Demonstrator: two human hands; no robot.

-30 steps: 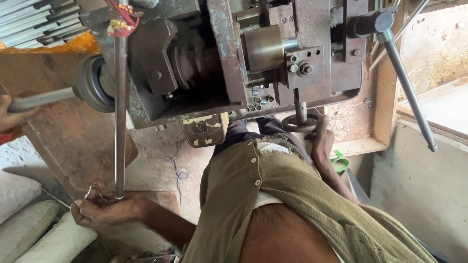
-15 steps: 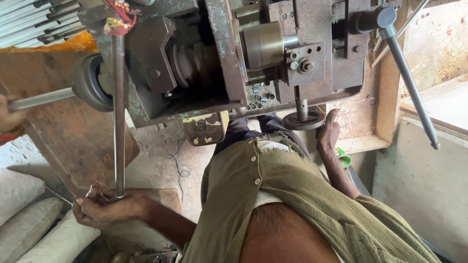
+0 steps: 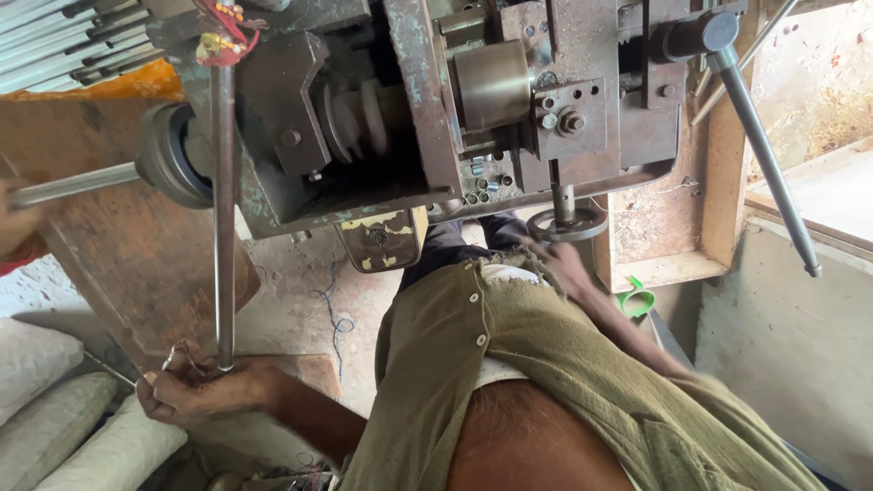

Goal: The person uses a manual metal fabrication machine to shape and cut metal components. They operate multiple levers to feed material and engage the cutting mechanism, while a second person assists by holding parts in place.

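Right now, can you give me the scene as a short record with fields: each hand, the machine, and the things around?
view: head camera, looking down over the person's body
left hand: closed around the lower end of a long steel lever
right hand: blurred, at the small handwheel; grip cannot be told
machine: heavy, rusty metal, with a pulley and a brass-coloured cylinder
other lever: slants down at the right, untouched
shirt: olive, buttoned
sacks: white, lower left
another person's hand: left edge, on a rod
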